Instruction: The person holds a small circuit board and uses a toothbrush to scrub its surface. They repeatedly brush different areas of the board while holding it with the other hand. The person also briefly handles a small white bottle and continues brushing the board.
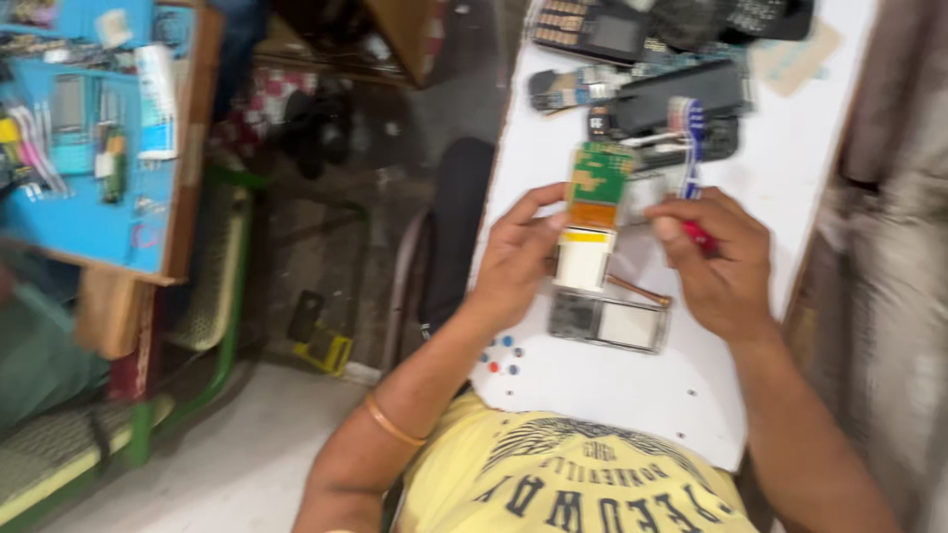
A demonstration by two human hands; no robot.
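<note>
The left hand [518, 259] fingers grip a green phone board [592, 212], the right hand [721, 262] fingers pinch a toothbrush [691, 158], its red handle mostly hidden, everything blurry.

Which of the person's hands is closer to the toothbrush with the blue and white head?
The right. The right hand grips the toothbrush by its red handle, head pointing away. The left hand holds a green circuit board off to its left, apart from the brush.
</note>
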